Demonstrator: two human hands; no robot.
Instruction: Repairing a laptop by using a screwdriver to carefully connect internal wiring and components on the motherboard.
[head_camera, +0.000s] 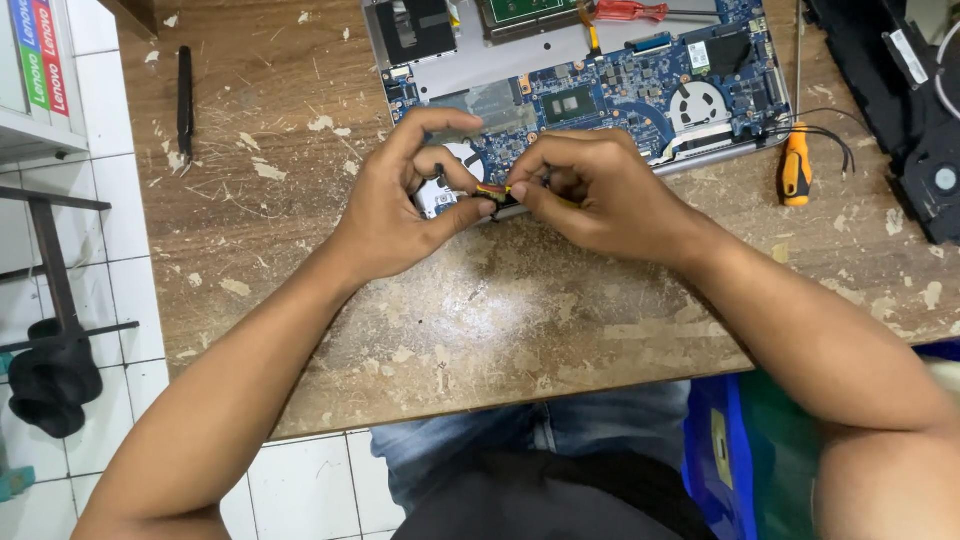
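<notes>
fingers (470, 208) of left hand (400, 205) and right hand (590, 195) pinch a red-yellow wire bundle (497, 189) between them, at the near edge of the open laptop (600, 90). laptop lies on worn wooden table (500, 310); orange screwdriver (795, 165) just right of it, black tweezers (185, 100) well left.

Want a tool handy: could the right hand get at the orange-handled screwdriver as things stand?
Probably yes: the orange-handled screwdriver lies on bare table right of the right hand, nothing between, though that hand now pinches the wire bundle.
</notes>
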